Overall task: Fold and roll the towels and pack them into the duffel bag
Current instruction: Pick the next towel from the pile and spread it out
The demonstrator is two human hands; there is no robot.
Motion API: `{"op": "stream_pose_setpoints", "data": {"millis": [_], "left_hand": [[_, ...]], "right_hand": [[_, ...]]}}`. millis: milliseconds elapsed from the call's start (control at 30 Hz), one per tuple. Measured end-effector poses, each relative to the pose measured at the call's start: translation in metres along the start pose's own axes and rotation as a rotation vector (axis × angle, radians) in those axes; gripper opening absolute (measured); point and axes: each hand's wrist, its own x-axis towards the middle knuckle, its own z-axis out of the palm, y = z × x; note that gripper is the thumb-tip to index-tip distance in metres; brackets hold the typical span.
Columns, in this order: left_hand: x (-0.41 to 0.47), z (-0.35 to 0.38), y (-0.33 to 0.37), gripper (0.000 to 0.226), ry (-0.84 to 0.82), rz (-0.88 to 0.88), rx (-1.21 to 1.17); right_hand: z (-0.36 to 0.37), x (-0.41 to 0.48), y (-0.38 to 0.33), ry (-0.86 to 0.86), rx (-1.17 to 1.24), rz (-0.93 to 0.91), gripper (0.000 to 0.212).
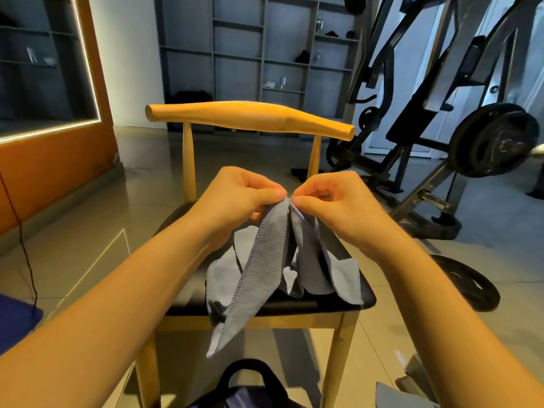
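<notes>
A grey towel [270, 260] hangs in loose folds over the black seat of a wooden chair [250, 116]. My left hand [238, 195] and my right hand [332, 198] are side by side above the seat, each pinching the towel's top edge between thumb and fingers. One long strip of the towel drops past the seat's front edge. The dark duffel bag [250, 387] with black handles shows at the bottom, below the chair. More grey towels [412, 384] lie at the bottom right, partly hidden by my right forearm.
A weight machine with black plates [494, 139] stands to the right of the chair, and a loose plate [468, 281] lies on the tiled floor. Grey shelving [259, 54] lines the far wall. An orange cabinet [53, 160] stands at the left.
</notes>
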Motion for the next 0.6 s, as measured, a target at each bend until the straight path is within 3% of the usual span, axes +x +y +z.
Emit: {"op": "stream_pose_setpoints", "data": {"millis": [233, 600], "left_hand": [[-0.006, 0.004, 0.006, 0.018, -0.108, -0.021, 0.031], [-0.011, 0.004, 0.01, 0.02, -0.148, 0.014, 0.063]], "right_hand": [[0.005, 0.002, 0.001, 0.026, -0.034, -0.049, 0.012], [0.007, 0.004, 0.009, 0.088, -0.111, -0.117, 0.007]]}}
